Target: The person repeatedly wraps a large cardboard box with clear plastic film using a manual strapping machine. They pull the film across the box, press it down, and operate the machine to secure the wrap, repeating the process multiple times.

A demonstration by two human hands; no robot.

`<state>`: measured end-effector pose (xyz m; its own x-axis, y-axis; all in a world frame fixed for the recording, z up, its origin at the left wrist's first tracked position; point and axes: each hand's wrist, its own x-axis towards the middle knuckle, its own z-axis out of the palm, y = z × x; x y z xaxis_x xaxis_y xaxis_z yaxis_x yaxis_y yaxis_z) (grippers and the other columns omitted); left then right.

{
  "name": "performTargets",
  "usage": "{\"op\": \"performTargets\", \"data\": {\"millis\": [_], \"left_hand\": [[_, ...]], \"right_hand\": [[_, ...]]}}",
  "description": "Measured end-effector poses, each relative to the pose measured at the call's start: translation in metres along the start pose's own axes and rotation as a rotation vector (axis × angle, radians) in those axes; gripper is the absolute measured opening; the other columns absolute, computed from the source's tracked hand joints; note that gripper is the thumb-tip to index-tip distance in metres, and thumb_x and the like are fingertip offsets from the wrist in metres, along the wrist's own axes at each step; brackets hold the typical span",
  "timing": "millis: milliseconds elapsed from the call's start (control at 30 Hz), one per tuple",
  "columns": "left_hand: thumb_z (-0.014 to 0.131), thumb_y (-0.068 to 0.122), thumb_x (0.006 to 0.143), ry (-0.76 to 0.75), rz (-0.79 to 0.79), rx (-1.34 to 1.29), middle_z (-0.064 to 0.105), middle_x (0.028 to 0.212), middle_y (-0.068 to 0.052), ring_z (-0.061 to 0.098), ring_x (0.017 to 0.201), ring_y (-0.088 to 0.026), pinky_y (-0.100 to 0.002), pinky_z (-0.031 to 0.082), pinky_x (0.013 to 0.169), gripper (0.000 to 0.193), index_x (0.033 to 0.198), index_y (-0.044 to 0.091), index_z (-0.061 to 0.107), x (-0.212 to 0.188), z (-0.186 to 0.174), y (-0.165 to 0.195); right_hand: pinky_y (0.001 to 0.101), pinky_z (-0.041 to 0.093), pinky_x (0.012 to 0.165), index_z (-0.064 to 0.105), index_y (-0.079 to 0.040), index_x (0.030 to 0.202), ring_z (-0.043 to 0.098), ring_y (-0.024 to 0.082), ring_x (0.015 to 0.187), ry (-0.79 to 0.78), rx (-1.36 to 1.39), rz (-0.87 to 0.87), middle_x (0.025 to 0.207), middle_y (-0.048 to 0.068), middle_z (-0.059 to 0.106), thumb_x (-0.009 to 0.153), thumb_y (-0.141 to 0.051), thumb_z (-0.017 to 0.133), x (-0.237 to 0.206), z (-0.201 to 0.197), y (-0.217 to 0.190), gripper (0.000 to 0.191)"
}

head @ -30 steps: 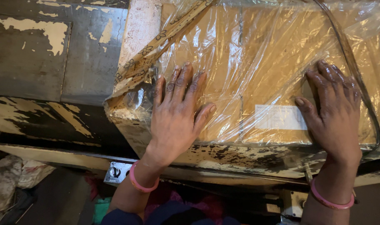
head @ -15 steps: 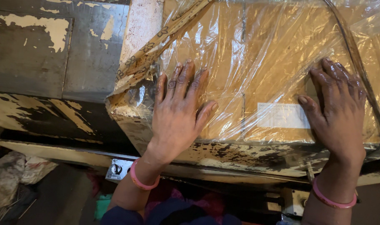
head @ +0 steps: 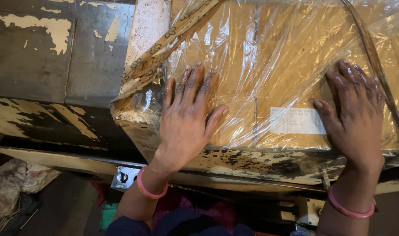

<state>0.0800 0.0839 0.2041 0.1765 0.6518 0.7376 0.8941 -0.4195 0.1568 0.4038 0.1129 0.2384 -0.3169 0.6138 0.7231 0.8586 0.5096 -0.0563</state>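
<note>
— Where were your hands?
— My left hand (head: 186, 118) lay flat, fingers spread, on the clear plastic sheet (head: 269, 57) covering the brown cardboard (head: 291, 65). My right hand (head: 354, 118) pressed flat beside a white label (head: 295, 121) (both wrists wore pink bangles).
— And the cardboard?
— It rested on a worn, paint-chipped metal table (head: 42, 65).

Both hands are being held flat, palms down, fingers spread. L hand (head: 186, 118) is being angled slightly right; R hand (head: 354, 116) is being tilted left. Wrists are being kept straight, forearms parallel.
</note>
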Motion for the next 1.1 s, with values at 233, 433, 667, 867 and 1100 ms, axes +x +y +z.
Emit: {"op": "performTargets", "data": {"millis": [233, 433, 667, 867, 1100], "left_hand": [[0.057, 0.048, 0.104, 0.004, 0.0, -0.001, 0.043, 0.158, -0.023, 0.042, 0.147, -0.04, -0.059, 0.022, 0.125, 0.065, 0.155, 0.009, 0.046, 0.0, 0.0, 0.001], [0.058, 0.047, 0.104, 0.011, 0.004, 0.003, 0.043, 0.159, -0.023, 0.042, 0.148, -0.039, -0.06, 0.022, 0.125, 0.065, 0.155, 0.009, 0.045, -0.001, 0.0, 0.001], [0.058, 0.047, 0.104, 0.009, -0.001, -0.009, 0.043, 0.159, -0.022, 0.042, 0.147, -0.04, -0.06, 0.022, 0.125, 0.065, 0.155, 0.009, 0.046, -0.001, -0.001, 0.002], [0.058, 0.046, 0.104, 0.013, 0.007, -0.011, 0.043, 0.158, -0.023, 0.042, 0.147, -0.04, -0.06, 0.023, 0.125, 0.064, 0.154, 0.008, 0.047, -0.001, -0.001, 0.002], [0.057, 0.047, 0.105, -0.004, -0.006, -0.006, 0.044, 0.158, -0.023, 0.042, 0.148, -0.04, -0.059, 0.021, 0.126, 0.064, 0.154, 0.008, 0.047, 0.0, -0.002, 0.002]], "right_hand": [[0.052, 0.025, 0.128, 0.045, -0.007, 0.153, 0.043, 0.039, 0.148, -0.052, -0.038, 0.012, 0.153, 0.017, 0.052, 0.113, -0.047, 0.058, -0.006, 0.005, 0.01, 0.058], [0.0593, 0.022, 0.121, 0.041, -0.003, 0.153, 0.041, 0.046, 0.14, -0.005, 0.01, 0.027, 0.149, 0.024, 0.048, 0.106, -0.048, 0.053, -0.003, 0.003, 0.005, 0.067], [0.0586, 0.021, 0.122, 0.052, -0.004, 0.148, 0.04, 0.044, 0.143, -0.025, -0.006, 0.029, 0.152, 0.02, 0.048, 0.107, -0.048, 0.049, 0.001, 0.0, -0.003, 0.06], [0.0592, 0.022, 0.121, 0.051, -0.004, 0.148, 0.038, 0.045, 0.144, -0.036, -0.021, 0.029, 0.152, 0.021, 0.048, 0.108, -0.047, 0.048, 0.001, 0.0, -0.004, 0.059], [0.0591, 0.021, 0.122, 0.051, -0.004, 0.148, 0.039, 0.044, 0.144, -0.03, -0.016, 0.02, 0.153, 0.021, 0.048, 0.107, -0.045, 0.049, 0.001, -0.001, -0.005, 0.058]]}}
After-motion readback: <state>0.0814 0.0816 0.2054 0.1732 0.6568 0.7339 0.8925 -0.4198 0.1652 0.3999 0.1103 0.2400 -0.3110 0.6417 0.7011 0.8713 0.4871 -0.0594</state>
